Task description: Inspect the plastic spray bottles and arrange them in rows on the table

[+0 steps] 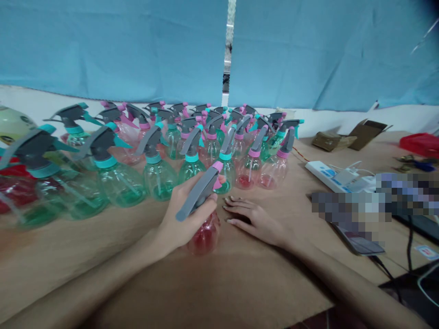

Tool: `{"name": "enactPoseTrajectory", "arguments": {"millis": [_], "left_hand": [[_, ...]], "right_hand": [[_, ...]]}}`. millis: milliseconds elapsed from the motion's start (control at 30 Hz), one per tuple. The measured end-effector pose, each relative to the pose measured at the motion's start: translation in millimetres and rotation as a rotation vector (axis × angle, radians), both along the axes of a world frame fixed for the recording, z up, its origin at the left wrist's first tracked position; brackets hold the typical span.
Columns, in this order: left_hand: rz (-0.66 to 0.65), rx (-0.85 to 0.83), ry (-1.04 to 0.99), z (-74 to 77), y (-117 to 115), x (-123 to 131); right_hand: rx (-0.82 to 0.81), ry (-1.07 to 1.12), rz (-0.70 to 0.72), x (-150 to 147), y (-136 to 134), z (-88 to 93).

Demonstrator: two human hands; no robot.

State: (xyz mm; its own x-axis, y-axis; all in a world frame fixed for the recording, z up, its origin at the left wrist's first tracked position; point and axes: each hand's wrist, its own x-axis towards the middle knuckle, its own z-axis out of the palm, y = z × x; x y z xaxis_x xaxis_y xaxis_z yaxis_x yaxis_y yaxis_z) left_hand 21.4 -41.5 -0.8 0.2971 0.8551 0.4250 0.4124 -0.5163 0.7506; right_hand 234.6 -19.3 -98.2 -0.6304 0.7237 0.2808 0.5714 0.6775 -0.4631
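My left hand (187, 210) is wrapped round the neck of a red spray bottle (206, 235) with a grey head and pink nozzle and trigger. That bottle stands upright on the wooden table (164, 283), in front of the others. To its right, my right hand (252, 217) lies palm down on the tabletop with its fingers stretched out, holding nothing. Just beyond both hands is a row of spray bottles, among them a green one with a turquoise collar (224, 171) and a pink one (247, 176). The fingers round the bottle's neck are partly hidden by its head.
Several more green and pink spray bottles (121, 183) fill the left and back. On the right lie a white power strip (327, 176), a phone (360, 242) with a cable, small cardboard boxes (331, 140) and a red bag (420, 144). A blue cloth (137, 50) hangs behind.
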Motion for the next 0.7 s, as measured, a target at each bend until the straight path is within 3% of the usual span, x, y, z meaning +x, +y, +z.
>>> {"name": "enactPoseTrajectory", "arguments": {"millis": [700], "left_hand": [[-0.051,0.064,0.052,3.4,1.5,-5.2]], "right_hand": [[-0.008,0.045,0.011,2.0,1.3,-1.6]]}}
